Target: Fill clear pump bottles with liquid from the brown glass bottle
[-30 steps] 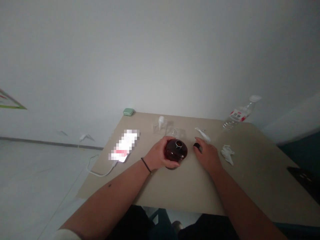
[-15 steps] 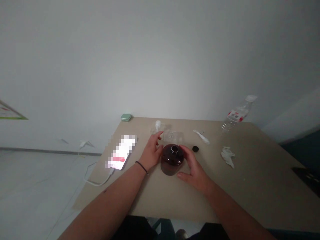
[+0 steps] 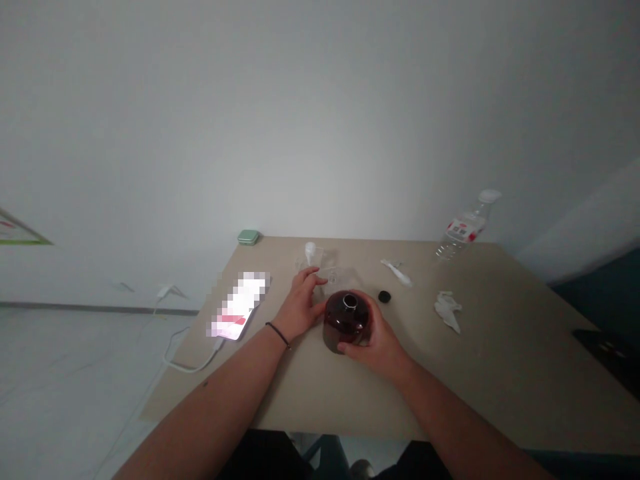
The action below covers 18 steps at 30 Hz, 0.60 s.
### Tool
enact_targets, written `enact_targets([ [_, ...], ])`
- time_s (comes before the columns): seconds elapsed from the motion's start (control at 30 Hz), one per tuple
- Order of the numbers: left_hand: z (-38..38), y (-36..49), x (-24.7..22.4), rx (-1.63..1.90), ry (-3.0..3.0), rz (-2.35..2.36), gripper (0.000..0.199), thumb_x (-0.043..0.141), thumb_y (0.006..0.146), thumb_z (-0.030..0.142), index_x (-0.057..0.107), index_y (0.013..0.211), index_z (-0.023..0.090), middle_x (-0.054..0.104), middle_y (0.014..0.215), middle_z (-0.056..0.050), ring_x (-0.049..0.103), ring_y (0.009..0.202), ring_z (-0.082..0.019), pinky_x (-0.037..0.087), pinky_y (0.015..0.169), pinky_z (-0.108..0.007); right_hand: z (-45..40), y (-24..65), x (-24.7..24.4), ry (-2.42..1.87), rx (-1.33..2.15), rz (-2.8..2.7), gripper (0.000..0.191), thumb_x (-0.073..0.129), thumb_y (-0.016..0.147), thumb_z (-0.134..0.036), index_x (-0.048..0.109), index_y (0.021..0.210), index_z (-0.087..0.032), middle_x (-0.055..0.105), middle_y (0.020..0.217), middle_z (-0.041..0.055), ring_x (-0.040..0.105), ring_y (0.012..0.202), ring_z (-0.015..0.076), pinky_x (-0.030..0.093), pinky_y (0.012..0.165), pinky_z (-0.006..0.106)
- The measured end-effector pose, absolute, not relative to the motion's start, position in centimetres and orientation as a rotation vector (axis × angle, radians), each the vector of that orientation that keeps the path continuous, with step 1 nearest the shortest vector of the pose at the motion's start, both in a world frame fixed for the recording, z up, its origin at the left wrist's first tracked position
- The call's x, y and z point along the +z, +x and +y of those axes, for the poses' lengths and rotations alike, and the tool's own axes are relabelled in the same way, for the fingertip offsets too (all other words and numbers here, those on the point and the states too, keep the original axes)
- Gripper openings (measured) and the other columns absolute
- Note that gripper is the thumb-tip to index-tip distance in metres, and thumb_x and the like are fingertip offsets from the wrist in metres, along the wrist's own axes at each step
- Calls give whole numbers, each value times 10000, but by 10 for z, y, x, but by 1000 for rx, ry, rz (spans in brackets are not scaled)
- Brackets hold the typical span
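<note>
A squat dark red glass bottle [image 3: 347, 322] with a narrow metal-rimmed mouth and no cap stands on the tan table. My right hand [image 3: 376, 340] wraps its right side and front, fingers curled on the glass. My left hand [image 3: 299, 308] rests just left of the bottle, fingers spread, its thumb close to the glass; I cannot tell if they touch. A small black bottle cap [image 3: 384, 297] lies on the table to the right of the bottle, apart from both hands.
Behind the bottle lie a clear plastic tray [image 3: 340, 280] and a white dropper piece [image 3: 311, 251]. A pixelated phone [image 3: 237, 307] trails a white cable [image 3: 193, 367] off the table's left edge. Farther right are a white plastic strip [image 3: 396, 272], crumpled tissue [image 3: 447, 311] and a plastic water bottle [image 3: 463, 231].
The bottle has passed from my left hand into my right hand. My left hand has opened and moved to the bottle's left, and my right hand has left the cap.
</note>
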<state>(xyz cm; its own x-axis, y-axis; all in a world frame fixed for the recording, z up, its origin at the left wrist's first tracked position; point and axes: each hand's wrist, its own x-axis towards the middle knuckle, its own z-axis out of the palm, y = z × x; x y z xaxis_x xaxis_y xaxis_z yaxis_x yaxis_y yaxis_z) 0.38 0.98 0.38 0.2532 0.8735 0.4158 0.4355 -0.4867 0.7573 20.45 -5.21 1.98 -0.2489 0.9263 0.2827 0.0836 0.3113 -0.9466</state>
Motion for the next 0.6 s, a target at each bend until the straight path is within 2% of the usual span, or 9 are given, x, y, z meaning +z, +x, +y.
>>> enact_targets([
  [0.1, 11, 5, 0, 1162, 1989, 1189, 565, 776, 749, 210, 492, 1237, 215, 440, 1466, -159, 423, 1400, -328, 418, 1112, -543, -54, 219, 14, -971, 1061, -1531, 820, 848, 629, -270, 431, 1334, -289, 583, 1379, 138, 593, 1275, 312, 516, 1032, 529],
  [0.2, 14, 5, -1, 1095, 1867, 1253, 757, 807, 689, 184, 402, 1328, 180, 516, 1386, -191, 512, 1321, -331, 409, 1110, -553, -50, 230, 8, -1009, 1006, -1442, 807, 856, 626, -296, 426, 1308, -296, 584, 1361, 129, 602, 1258, 311, 516, 1027, 530],
  [0.4, 20, -11, 5, 1082, 1770, 1094, 747, 756, 696, 166, 429, 1367, 195, 552, 1389, -162, 551, 1288, -292, 397, 1132, -508, -33, 239, 1, -1012, 966, -1335, 852, 877, 612, -358, 394, 1312, -319, 571, 1354, 110, 604, 1241, 322, 498, 1049, 567],
  [0.6, 14, -36, 11, 969, 1770, 970, 763, 713, 734, 179, 435, 1440, 261, 455, 1515, -147, 414, 1436, -330, 399, 1116, -512, -26, 243, -3, -1017, 931, -1347, 866, 890, 609, -365, 382, 1309, -329, 567, 1350, 107, 593, 1253, 323, 475, 1078, 576],
])
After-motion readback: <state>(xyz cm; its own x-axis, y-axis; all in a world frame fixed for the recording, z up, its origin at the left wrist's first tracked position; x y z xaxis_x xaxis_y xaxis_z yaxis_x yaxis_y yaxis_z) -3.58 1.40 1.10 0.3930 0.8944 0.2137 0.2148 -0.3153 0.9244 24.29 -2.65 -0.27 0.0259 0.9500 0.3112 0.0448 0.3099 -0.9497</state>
